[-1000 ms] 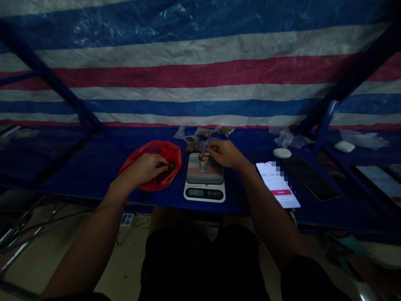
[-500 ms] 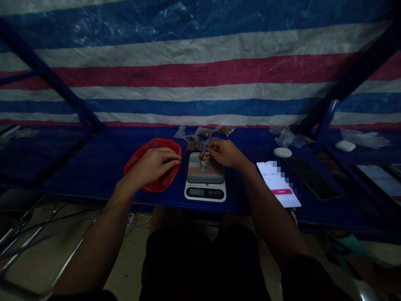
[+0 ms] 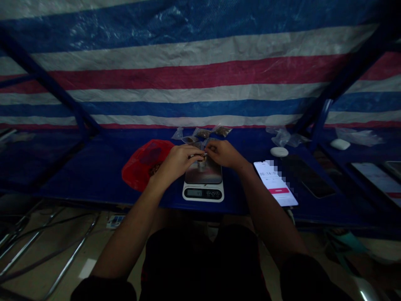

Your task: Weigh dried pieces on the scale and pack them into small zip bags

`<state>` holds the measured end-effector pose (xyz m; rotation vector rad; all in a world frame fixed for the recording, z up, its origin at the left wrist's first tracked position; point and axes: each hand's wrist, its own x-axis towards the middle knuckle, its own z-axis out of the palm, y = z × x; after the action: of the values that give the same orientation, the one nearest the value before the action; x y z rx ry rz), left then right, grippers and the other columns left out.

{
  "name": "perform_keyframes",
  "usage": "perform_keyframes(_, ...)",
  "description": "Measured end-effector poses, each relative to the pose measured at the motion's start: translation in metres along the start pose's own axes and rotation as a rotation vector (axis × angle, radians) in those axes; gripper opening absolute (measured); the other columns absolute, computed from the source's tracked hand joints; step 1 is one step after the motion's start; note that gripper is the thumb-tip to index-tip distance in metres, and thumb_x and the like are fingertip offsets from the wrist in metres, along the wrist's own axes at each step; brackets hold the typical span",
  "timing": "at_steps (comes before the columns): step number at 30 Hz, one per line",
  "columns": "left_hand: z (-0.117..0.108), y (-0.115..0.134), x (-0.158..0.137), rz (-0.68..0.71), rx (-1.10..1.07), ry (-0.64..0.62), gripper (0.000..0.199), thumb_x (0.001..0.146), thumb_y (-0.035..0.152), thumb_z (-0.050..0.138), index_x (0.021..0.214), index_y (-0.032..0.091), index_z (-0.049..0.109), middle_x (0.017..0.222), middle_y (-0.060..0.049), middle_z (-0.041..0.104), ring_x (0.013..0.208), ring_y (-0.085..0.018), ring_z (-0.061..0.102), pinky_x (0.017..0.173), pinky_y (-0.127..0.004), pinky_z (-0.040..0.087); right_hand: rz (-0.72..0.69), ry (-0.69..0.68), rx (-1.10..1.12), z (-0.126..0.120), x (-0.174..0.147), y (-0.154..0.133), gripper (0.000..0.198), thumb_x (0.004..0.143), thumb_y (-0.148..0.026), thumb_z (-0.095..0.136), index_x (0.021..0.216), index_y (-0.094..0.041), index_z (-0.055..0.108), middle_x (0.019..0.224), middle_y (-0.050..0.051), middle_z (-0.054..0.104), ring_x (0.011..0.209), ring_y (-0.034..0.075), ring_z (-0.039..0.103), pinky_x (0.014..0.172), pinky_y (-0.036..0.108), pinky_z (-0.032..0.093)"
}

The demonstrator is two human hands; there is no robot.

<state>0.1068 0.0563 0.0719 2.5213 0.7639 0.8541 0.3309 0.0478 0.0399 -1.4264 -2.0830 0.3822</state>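
Bag (image 3: pixel 133 169), red and open, is lying left of centre in the frame, brown bits (image 3: pixel 154 169) showing inside. The left hand (image 3: pixel 178 162) is hovering at the cup's top, fingers close together; I cannot tell if they are pinching anything. The cup (image 3: pixel 201 164) is standing mid-frame on the scale (image 3: pixel 203 178). Beside it, the right hand (image 3: pixel 222 153) is keeping its fingers curled, their hold unclear. Right of centre, a phone (image 3: pixel 275 186) is glowing.

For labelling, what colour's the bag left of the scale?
The bag is red, clearest in head view.
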Motion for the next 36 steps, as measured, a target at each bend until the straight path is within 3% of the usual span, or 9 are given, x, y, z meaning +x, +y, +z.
perform_keyframes(9,0.005,0.0,-0.001,-0.052,-0.014,-0.023,0.015,0.098,0.03,0.072,0.103,0.026,0.085,0.111,-0.004,0.085,0.109,-0.027,0.076,0.104,-0.047,0.056,0.009,0.009,0.019,-0.001,0.001,-0.001,0.019,0.099,-0.023,0.06,0.09,-0.016,0.075,0.087,0.009,0.079,0.074,0.019,0.067,0.066,0.028,0.038)
perform_keyframes(19,0.011,-0.007,-0.006,-0.012,-0.017,0.006,0.019,0.1,0.03,0.069,0.11,0.025,0.084,0.121,-0.008,0.082,0.12,-0.027,0.071,0.109,-0.05,0.054,0.016,0.004,0.018,-0.001,0.0,0.001,0.02,0.099,-0.023,0.059,0.091,-0.016,0.076,0.087,0.009,0.079,0.075,0.02,0.068,0.067,0.027,0.039)
perform_keyframes(29,0.013,-0.007,-0.01,-0.07,-0.039,0.023,0.034,0.102,0.037,0.063,0.128,0.02,0.078,0.137,-0.013,0.074,0.131,-0.028,0.066,0.116,-0.05,0.051,0.019,0.007,0.048,-0.003,0.0,0.0,0.022,0.098,-0.023,0.058,0.093,-0.015,0.078,0.086,0.009,0.079,0.072,0.018,0.065,0.066,0.028,0.04)
perform_keyframes(32,0.007,-0.006,-0.013,-0.102,-0.054,0.058,0.034,0.104,0.036,0.059,0.13,0.02,0.075,0.137,-0.011,0.074,0.131,-0.026,0.066,0.117,-0.046,0.049,0.04,-0.068,0.127,-0.013,-0.003,-0.002,0.023,0.095,-0.025,0.059,0.088,-0.014,0.078,0.081,0.006,0.077,0.068,0.017,0.064,0.064,0.028,0.041)
perform_keyframes(36,-0.006,-0.006,-0.019,-0.214,-0.007,0.132,0.029,0.106,0.035,0.05,0.111,0.019,0.074,0.116,-0.009,0.077,0.112,-0.024,0.071,0.103,-0.039,0.054,0.031,-0.268,0.246,-0.025,-0.008,-0.003,0.016,0.087,-0.027,0.069,0.084,-0.017,0.08,0.077,0.003,0.077,0.066,0.016,0.065,0.063,0.027,0.044)
